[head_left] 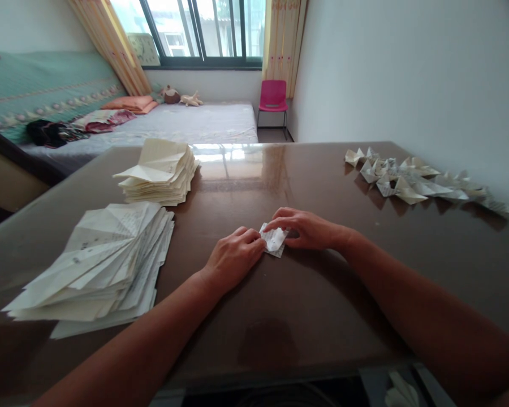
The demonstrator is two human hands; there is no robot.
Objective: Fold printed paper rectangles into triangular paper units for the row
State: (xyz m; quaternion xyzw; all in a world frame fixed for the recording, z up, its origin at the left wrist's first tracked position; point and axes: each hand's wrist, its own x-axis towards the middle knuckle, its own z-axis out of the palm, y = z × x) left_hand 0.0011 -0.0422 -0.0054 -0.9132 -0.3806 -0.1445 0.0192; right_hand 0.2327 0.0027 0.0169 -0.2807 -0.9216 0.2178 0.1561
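A small piece of folded printed paper [274, 239] lies on the brown glossy table, between my two hands. My left hand [237, 252] is closed at its left edge, the fingertips pressed together on the paper. From the right, my right hand [303, 227] reaches over it with curved fingers, the index fingertip on the top face and the thumb low at the right edge. The fingers partly cover the paper's left and right sides.
To the left, a stack of creased printed sheets [110, 265] lies near a stack of cream paper [161, 169]. Several folded paper shapes [411, 178] sit at the right by the wall. Beyond the table [220, 339] are a bed [220, 121] and a pink chair [274, 96].
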